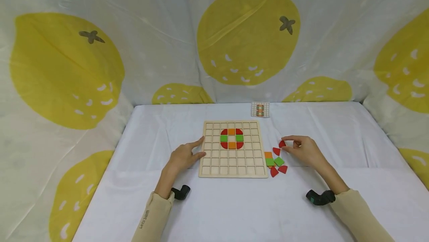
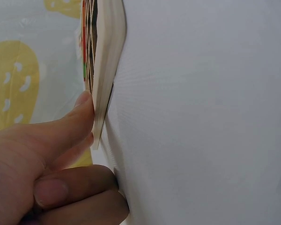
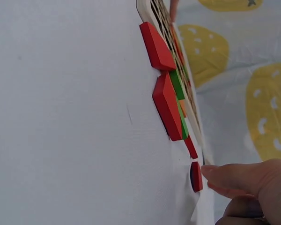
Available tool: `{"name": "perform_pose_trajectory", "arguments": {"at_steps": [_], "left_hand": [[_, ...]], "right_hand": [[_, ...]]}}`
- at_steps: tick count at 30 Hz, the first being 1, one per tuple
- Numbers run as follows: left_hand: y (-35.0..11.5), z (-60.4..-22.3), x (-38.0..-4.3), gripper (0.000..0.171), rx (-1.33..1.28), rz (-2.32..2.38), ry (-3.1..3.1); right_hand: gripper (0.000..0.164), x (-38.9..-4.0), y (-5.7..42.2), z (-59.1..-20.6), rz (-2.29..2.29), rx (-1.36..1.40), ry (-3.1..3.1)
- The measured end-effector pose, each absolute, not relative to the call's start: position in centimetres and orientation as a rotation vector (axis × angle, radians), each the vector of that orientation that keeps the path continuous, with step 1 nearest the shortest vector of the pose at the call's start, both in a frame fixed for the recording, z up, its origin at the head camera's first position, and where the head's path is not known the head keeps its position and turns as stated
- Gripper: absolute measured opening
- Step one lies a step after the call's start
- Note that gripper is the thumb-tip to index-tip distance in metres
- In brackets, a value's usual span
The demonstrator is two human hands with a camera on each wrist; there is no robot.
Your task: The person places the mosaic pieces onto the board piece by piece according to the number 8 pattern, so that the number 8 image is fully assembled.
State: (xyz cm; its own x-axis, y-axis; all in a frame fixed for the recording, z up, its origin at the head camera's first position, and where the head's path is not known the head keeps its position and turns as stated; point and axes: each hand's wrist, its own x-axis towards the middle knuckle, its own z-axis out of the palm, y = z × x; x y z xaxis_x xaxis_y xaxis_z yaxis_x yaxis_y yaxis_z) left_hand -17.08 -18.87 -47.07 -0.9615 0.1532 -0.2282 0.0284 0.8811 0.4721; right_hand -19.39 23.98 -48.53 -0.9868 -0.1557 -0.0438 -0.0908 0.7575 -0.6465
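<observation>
A square wooden grid board [image 1: 231,160] lies on the table. On it, red quarter-round, orange and green square pieces form a ring around one bare cell. At the board's left edge, the thumb and index finger of my left hand [image 1: 182,156] touch the rim, spread apart. My right hand [image 1: 305,150] pinches a red quarter-round piece [image 1: 282,144] between thumb and index finger, right of the board. In the right wrist view, that red piece [image 3: 196,177] stands on edge at the thumb tip.
Loose pieces lie by the board's right edge: a green square [image 1: 279,161], an orange square [image 1: 268,155], a red quarter-round [image 1: 283,169] and several others. Behind the board lies a small pattern card [image 1: 260,110]. A lemon-print cloth [image 1: 161,48] hangs behind the table.
</observation>
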Motion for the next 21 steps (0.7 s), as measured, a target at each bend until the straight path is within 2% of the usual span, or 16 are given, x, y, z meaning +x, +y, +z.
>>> {"name": "perform_pose_trajectory", "arguments": {"at_steps": [21], "left_hand": [[-18.86, -47.05, -17.02, 0.067, 0.141, 0.725, 2.784]], "right_hand": [[0.025, -20.2, 24.42, -48.39, -1.005, -0.211, 2.857]]}}
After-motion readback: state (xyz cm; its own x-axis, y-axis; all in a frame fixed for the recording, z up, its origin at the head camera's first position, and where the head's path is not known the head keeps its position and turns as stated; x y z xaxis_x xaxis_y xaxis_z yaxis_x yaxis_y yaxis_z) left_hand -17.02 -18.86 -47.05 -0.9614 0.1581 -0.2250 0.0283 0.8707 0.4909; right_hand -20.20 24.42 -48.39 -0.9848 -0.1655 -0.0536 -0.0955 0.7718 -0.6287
